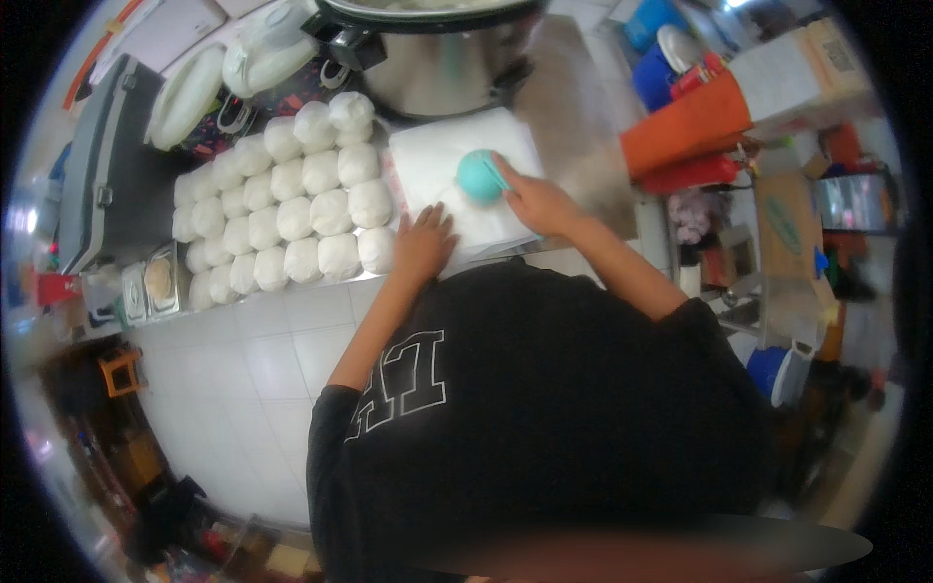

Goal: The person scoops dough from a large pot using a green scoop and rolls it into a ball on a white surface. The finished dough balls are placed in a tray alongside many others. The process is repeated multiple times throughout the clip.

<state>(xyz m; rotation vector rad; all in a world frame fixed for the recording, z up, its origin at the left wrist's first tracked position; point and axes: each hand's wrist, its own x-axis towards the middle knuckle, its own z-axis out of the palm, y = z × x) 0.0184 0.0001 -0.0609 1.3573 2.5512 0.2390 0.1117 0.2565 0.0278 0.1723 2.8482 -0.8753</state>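
Note:
A turquoise round-ended plastic tool (480, 177) is in my right hand (545, 204), gripped by its short handle. Its domed side faces up, over a flat white sheet or stack of sheets (426, 146). My left hand (426, 244) lies palm down at the sheet's near left corner, fingers somewhat spread and holding nothing. Just left of those fingers, several rows of round white wrapped bundles (291, 217) stand close together. One bundle (351, 111) at the far right corner sits on top of another.
A large metal pot (437, 73) with black handles stands behind the sheet. Left of the bundles are a dark hard case (109, 160) and small metal trays (157, 284). White oval lids (191, 95) lie behind. An orange box (689, 135) is at right.

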